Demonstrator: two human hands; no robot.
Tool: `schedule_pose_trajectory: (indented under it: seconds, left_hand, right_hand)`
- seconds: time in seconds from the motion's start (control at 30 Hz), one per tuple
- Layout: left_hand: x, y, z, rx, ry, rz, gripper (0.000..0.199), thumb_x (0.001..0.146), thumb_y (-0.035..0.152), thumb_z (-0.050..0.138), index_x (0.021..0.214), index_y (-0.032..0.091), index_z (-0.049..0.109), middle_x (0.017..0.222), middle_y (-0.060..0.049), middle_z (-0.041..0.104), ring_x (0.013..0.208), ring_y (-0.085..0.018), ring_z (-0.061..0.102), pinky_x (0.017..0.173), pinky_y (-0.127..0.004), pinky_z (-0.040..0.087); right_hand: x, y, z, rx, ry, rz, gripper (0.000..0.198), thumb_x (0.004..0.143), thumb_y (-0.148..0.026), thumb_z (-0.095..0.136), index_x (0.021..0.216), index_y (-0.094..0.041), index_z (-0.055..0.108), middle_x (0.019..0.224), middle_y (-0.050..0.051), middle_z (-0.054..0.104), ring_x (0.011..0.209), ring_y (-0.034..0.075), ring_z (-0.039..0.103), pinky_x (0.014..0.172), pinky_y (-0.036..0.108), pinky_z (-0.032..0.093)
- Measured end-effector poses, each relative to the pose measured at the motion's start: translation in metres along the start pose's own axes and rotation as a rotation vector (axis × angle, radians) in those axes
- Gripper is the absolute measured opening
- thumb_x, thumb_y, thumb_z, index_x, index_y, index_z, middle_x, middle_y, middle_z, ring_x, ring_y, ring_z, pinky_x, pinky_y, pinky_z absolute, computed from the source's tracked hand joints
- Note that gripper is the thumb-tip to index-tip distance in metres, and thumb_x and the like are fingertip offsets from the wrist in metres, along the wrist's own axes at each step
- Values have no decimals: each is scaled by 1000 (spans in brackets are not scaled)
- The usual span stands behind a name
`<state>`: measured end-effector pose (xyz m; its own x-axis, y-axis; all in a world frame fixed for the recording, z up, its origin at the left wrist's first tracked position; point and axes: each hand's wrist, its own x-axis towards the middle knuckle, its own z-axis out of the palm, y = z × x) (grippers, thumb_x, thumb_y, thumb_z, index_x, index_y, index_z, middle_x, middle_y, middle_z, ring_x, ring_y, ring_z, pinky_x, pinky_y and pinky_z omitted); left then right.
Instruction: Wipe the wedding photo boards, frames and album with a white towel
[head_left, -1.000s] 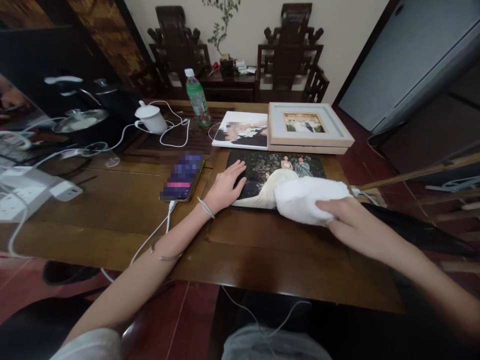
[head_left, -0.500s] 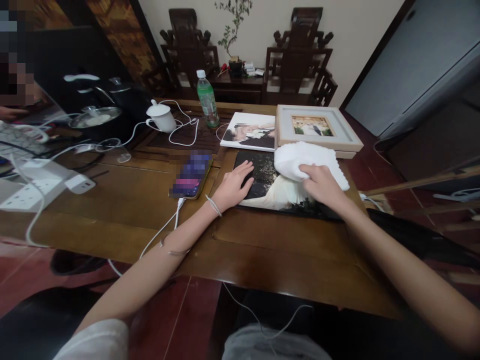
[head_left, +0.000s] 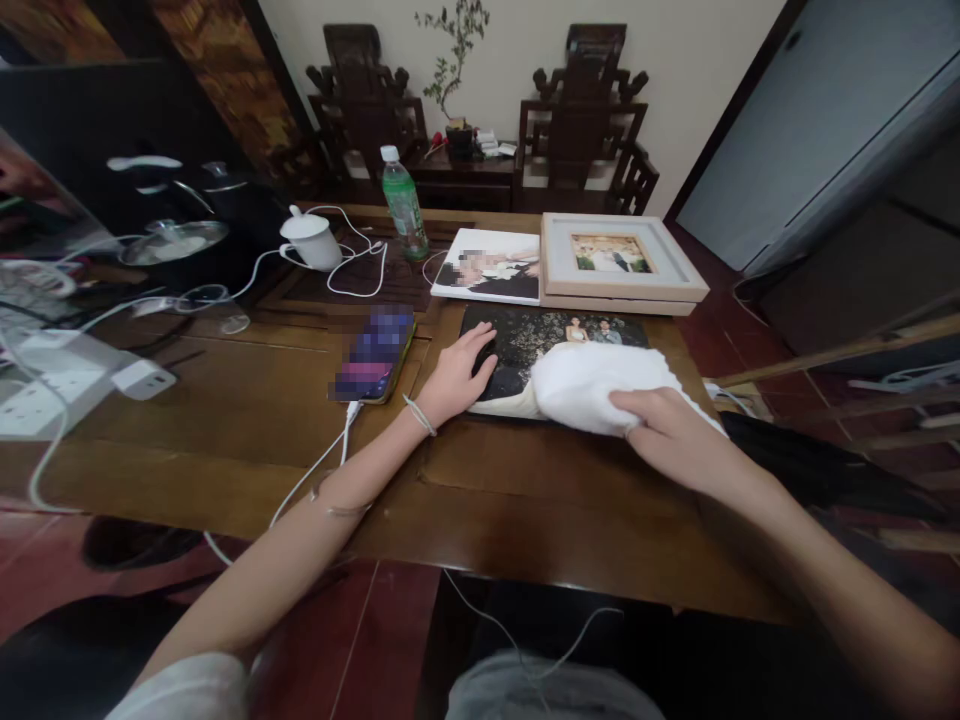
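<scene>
A dark wedding photo panel (head_left: 517, 335) lies flat on the wooden table. On its left end rests my left hand (head_left: 463, 372), fingers spread and holding nothing. My right hand (head_left: 667, 430) grips a white cloth (head_left: 592, 385), which covers much of the panel's right and lower part. Above the cloth, two small figures in the photo show. Beyond the panel are a white photo board (head_left: 495, 265) and a thick light-wood picture frame (head_left: 622, 258), side by side. Left of my left hand lies a phone (head_left: 375, 355) with a white cable plugged in.
A green-labelled plastic bottle (head_left: 405, 205) and a white lidded cup (head_left: 311, 240) stand farther back. White cables run to a power strip (head_left: 64, 385) at the left. A clear cup (head_left: 225, 310) lies near it. The table's front edge (head_left: 525, 575) faces me.
My right hand has drawn the cloth toward me across the panel, uncovering the photo's upper part with the two figures. My left hand stays on the panel's left end.
</scene>
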<state>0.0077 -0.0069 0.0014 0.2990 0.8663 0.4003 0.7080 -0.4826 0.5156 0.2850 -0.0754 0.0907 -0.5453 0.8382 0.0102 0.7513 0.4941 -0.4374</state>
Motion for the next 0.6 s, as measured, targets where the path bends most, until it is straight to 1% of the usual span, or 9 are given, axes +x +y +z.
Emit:
schedule_pose_trajectory:
  seconds: [0.07, 0.1, 0.17, 0.2, 0.27, 0.3, 0.4, 0.5, 0.6]
  left_hand:
    - [0, 0, 1, 1, 0, -10, 39, 96, 27, 47, 130, 11, 57, 147, -18, 51, 140, -27, 45, 115, -50, 37]
    - [0, 0, 1, 2, -8, -16, 39, 96, 27, 47, 130, 12, 57, 147, -18, 50, 141, -27, 44, 114, -52, 37]
    - [-1, 0, 2, 2, -25, -24, 39, 96, 27, 47, 130, 12, 58, 148, -17, 49, 142, -28, 41, 114, -54, 36]
    - [-1, -1, 2, 1, -30, -25, 38, 95, 27, 48, 130, 13, 58, 148, -17, 49, 142, -28, 41, 114, -54, 36]
    - [-1, -1, 2, -3, -33, -23, 38, 95, 27, 48, 129, 14, 58, 148, -17, 50, 142, -28, 42, 114, -54, 36]
    - [-1, -2, 2, -5, -32, -20, 38, 95, 27, 48, 129, 14, 58, 148, -16, 50, 142, -28, 42, 115, -53, 36]
    - [-1, -5, 3, -16, -25, -16, 38, 96, 27, 45, 130, 14, 58, 147, -15, 51, 141, -27, 43, 116, -51, 35]
    - [0, -9, 4, -44, -5, 6, 42, 97, 21, 35, 133, 16, 56, 146, -12, 53, 140, -24, 44, 118, -48, 34]
    - [0, -11, 5, -53, -5, 18, 44, 96, 18, 32, 133, 14, 55, 146, -12, 53, 141, -23, 44, 118, -46, 34]
  right_hand:
    - [13, 20, 2, -57, 105, 27, 14, 66, -13, 39, 63, -25, 31, 57, 0, 44, 60, 20, 49, 66, 32, 36]
    - [20, 28, 3, -99, 150, 46, 13, 66, -12, 39, 64, -25, 34, 57, 0, 44, 62, 21, 50, 68, 32, 37]
    - [35, 36, 8, -181, 192, 89, 13, 68, -11, 39, 69, -23, 45, 60, 3, 51, 69, 24, 55, 75, 36, 40]
    - [44, 35, 10, -213, 189, 106, 18, 70, -10, 39, 74, -21, 52, 65, 5, 57, 74, 26, 59, 79, 38, 40]
    - [63, 28, 16, -256, 168, 122, 31, 72, -7, 38, 89, -17, 62, 84, 12, 67, 92, 32, 62, 88, 45, 40]
    - [72, 22, 20, -266, 155, 114, 37, 73, -6, 37, 97, -15, 64, 96, 16, 69, 103, 34, 61, 93, 49, 38]
    - [89, -1, 32, -251, 85, 9, 48, 74, -2, 37, 112, -12, 65, 125, 22, 63, 131, 35, 48, 105, 58, 30]
    - [79, -21, 42, -192, 13, -99, 45, 73, -1, 40, 108, -12, 67, 138, 24, 56, 142, 32, 37, 113, 60, 22]
    - [42, -31, 43, -85, -32, -169, 43, 70, 2, 39, 96, -17, 67, 134, 16, 62, 142, 28, 38, 117, 58, 20]
